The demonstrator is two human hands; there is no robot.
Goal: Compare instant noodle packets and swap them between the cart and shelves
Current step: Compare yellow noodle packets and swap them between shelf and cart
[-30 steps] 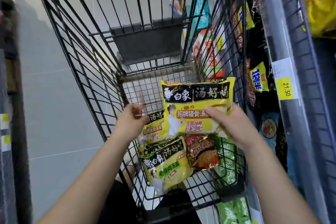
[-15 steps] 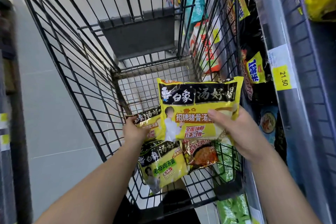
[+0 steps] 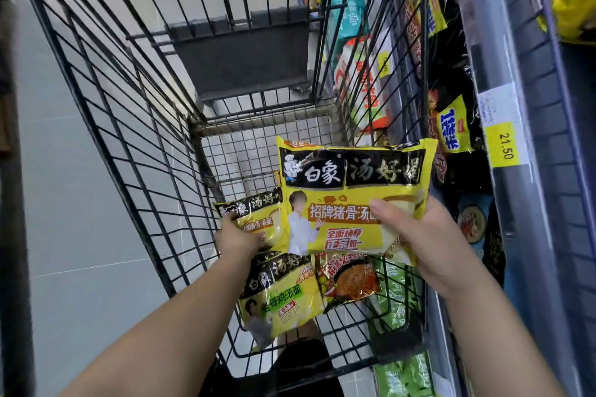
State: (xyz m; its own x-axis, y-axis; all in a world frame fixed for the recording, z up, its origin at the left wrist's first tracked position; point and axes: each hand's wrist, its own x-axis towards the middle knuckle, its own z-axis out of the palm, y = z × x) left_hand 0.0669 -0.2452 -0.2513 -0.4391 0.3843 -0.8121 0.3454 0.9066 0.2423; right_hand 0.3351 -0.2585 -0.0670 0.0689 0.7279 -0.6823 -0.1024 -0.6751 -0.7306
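Head view. The right hand [image 3: 432, 248] holds a yellow packet [image 3: 351, 190] of instant noodles above the black wire cart [image 3: 129, 113]. Its grip is closed on the packet's right edge: the thumb lies on the printed front, and the other fingers are hidden behind the packet. The packet faces the camera, nearly upright, with a black band of white characters across its top. It hangs over the right half of the cart, close to the cart's right wall.

The left hand [image 3: 237, 238] is lower, inside the cart. Its grip is on a second yellow packet [image 3: 258, 216] of the same design. The fingers curl over this packet's left end, and its right part is covered by the raised packet. I cannot tell if it is lifted or lies on the cart bottom.

On the cart bottom, nearer to the person, lies a third yellow packet [image 3: 280, 296] with green characters, and just beside it on the right a red packet [image 3: 350, 279] with a picture of noodles. Green packets [image 3: 396, 293] show further right. Whether they are inside the cart or behind its wire, I cannot tell.

To the right of the cart stands the shelf [image 3: 516, 229] with dark and yellow packets [image 3: 451, 134], and on its rail a yellow price tag [image 3: 504, 145] reads 21.50. Grey floor tiles [image 3: 64, 203] are on the left.
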